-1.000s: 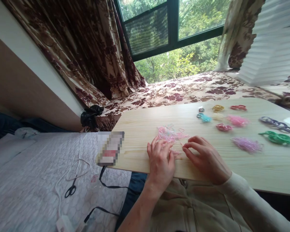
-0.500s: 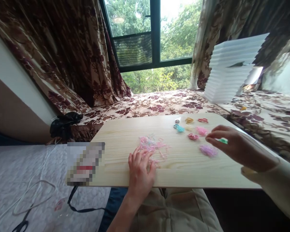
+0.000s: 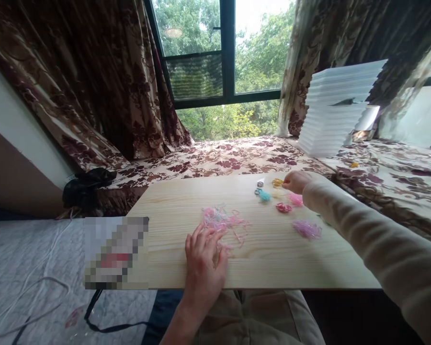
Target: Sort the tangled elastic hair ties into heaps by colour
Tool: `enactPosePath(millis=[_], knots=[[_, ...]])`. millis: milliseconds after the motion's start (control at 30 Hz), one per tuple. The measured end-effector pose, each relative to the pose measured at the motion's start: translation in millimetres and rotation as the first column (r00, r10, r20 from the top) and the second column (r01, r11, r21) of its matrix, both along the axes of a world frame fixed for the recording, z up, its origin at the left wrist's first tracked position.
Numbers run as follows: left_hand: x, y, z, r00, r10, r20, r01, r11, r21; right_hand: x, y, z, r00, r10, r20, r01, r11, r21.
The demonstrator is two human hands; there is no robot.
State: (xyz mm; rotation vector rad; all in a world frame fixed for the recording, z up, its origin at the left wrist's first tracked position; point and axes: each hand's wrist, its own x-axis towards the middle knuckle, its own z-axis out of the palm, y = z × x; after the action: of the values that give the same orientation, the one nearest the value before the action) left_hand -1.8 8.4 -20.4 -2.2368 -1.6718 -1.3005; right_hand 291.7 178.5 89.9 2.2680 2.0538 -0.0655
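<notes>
Evidently, with the window (image 3: 227, 57) standing at twelve o'clock, the person is using the pale board (image 3: 172, 244) as a flat ground for small stringy loops. The left hand (image 3: 205, 249) is resting palm down with its fingers slightly parted; whether anything is lying beneath the palm, I cannot tell. Ahead of it, at one o'clock, the mixed pile (image 3: 215, 218) is spreading loosely, and the fingertips are lying at its near edge, seemingly steadying the strands.

The right hand (image 3: 297, 182) is sitting near the board's far edge, its fingertips just beside the yellow loops (image 3: 277, 183) at its nine o'clock. They are too small and blurred to show whether they are pinching a strand or standing apart. From this hand, the red loops (image 3: 283, 207) are lying at seven o'clock, and the pink bundle (image 3: 295, 199) and purple bundle (image 3: 306, 229) at about six. Each colour is occupying its own spot, probably so that strands are staying untangled. The right sleeve (image 3: 373, 244) is partly hiding something green (image 3: 323, 219) at five o'clock.
</notes>
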Motion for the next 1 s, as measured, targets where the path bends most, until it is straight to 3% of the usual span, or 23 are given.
enactPosePath(millis=[200,367,500,600,667,800,1000], knots=[[0,0,2.6,1.000,0.017,0.003,-0.017,1.000,-0.013,-4,6,-3.3,1.000,-0.017,0.011,0.018,0.999,-0.034],[1,-2,3.6,1.000,0.007,0.018,-0.007,1.000,-0.023,4,0,12.7,1.000,0.009,0.001,-0.009,1.000,0.015],[1,-3,3.8,1.000,0.003,0.027,-0.002,0.999,-0.032,10,-28,30.9,0.991,0.131,-0.035,-0.126,0.985,0.117],[1,-4,6.4,1.000,0.011,0.028,-0.010,0.999,-0.038,5,-63,30.9,0.965,0.251,-0.079,-0.232,0.953,0.194],[1,-5,8.4,1.000,0.015,0.027,-0.014,0.999,-0.045,-3,-88,20.7,0.927,0.354,-0.122,-0.315,0.915,0.253],[1,-5,10.3,1.000,0.024,0.015,-0.023,0.997,-0.068,-34,-130,-15.5,0.732,0.622,-0.278,-0.462,0.753,0.468],[0,-5,12.0,1.000,0.016,0.024,-0.014,0.996,-0.084,-87,-148,-61.2,0.555,0.655,-0.512,-0.413,0.752,0.514]])
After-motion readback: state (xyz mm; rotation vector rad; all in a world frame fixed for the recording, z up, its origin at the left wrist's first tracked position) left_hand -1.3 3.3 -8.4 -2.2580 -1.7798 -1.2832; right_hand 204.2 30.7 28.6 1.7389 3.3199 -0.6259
